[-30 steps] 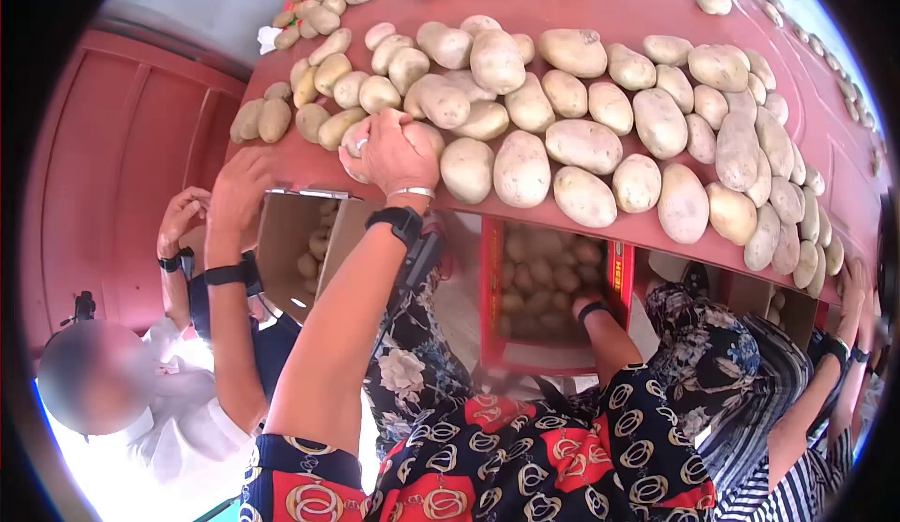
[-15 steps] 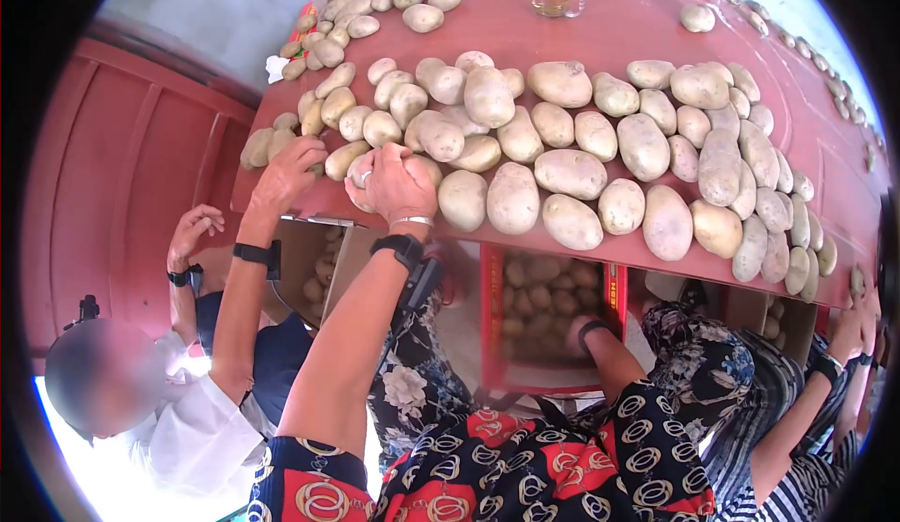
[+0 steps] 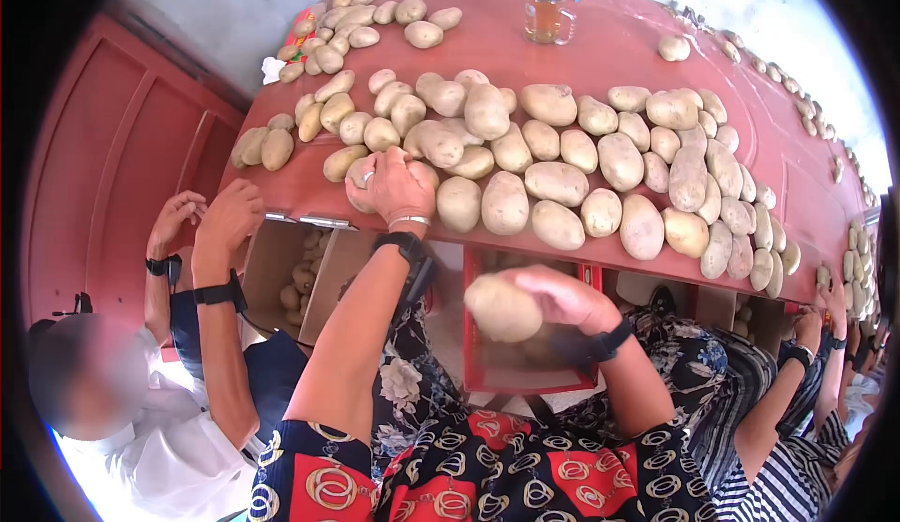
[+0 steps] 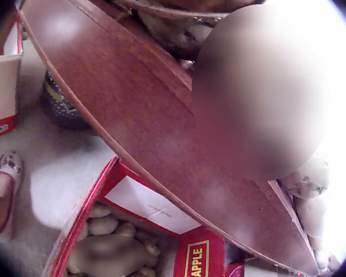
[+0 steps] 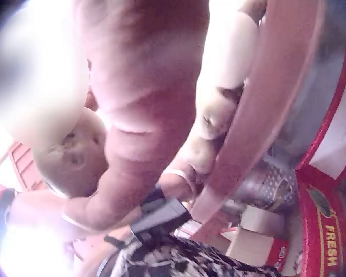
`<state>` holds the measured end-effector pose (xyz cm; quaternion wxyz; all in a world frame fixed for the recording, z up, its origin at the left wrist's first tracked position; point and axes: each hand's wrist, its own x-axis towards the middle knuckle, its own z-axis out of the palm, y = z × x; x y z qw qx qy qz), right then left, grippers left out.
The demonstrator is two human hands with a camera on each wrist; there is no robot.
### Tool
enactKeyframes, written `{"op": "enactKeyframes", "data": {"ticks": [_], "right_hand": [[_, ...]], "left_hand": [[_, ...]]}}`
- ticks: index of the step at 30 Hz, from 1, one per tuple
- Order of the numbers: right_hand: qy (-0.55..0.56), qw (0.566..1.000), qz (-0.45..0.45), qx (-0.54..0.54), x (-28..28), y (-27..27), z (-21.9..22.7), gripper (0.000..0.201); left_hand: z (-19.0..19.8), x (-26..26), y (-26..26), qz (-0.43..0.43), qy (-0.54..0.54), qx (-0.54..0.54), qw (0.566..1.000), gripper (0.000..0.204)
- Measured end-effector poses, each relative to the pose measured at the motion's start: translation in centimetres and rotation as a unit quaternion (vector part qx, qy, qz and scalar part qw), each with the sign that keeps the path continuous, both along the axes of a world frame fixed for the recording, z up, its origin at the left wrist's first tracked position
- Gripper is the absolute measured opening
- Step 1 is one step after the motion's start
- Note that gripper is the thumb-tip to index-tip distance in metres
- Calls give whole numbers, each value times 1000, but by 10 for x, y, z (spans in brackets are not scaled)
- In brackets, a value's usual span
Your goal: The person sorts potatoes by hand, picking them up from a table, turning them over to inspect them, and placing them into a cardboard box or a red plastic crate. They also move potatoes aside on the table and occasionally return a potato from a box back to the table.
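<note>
At the table's near edge in the head view, my left hand [image 3: 401,187] grips a potato [image 3: 358,184] among other potatoes, its fingers bent over the top. My right hand [image 3: 567,299] is raised above the red box [image 3: 598,278], holding a large pale potato [image 3: 503,308] that is slightly blurred. In the right wrist view my hand [image 5: 147,98] fills the middle, with a potato [image 5: 75,158] beside it. The left wrist view shows the table edge and the box [image 4: 202,254] holding potatoes [image 4: 102,224]; my left hand cannot be made out there.
Many potatoes [image 3: 556,183] cover the red table [image 3: 619,53]. A lidded glass mug [image 3: 544,15] stands at the back. On the left, another person's hands [image 3: 230,214] are near the table edge above an open carton [image 3: 272,269]. Other people sit on the right.
My right hand has come up out of the red box with a potato. My left hand keeps its grip. The neighbour's hand on the left has drawn back from the table potatoes.
</note>
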<state>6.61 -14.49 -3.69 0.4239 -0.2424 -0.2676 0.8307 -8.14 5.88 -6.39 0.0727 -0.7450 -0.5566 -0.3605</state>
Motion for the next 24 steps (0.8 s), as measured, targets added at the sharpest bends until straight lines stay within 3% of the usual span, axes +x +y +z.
{"op": "enactKeyframes", "data": {"ticks": [2,3,5,8,10,11,12,13,14,15,17,19,24], "right_hand": [[-1,996,-88,14,2,-3,31,52],[-91,990,-108,31,6,-3,33,50],[-158,972,-170,44,5,-3,31,48],[-96,967,-231,46,15,8,46,48],[-185,923,-333,49,18,23,70,45],[-380,831,-386,126,33,33,62,44],[-361,836,-395,122,37,46,81,45],[-422,825,-371,60,53,59,84,46],[-457,765,-417,177,64,81,80,48],[-459,766,-415,175,75,99,75,48],[-576,699,-400,138,94,129,67,49],[-576,694,-414,126,95,152,62,50],[-594,686,-412,74,82,177,56,48]], "left_hand": [[0,1,2,13,4,-19,1000,12],[-1,1,2,14,7,11,1000,12],[-3,1,0,16,8,42,999,12],[1,-1,2,2,-4,-26,1000,12],[-2,-2,2,-31,-43,-44,998,12],[-1,1,1,-34,-45,-44,997,12],[2,2,-3,-24,-37,-37,998,12],[4,2,-3,-14,-28,-29,999,13],[3,1,-1,-12,-28,-31,999,13],[1,1,1,-36,-85,-71,993,13],[0,3,0,-62,-143,-110,982,14],[8,3,-5,-23,-50,-68,996,14],[10,5,-9,-24,-68,-66,995,14]]}}
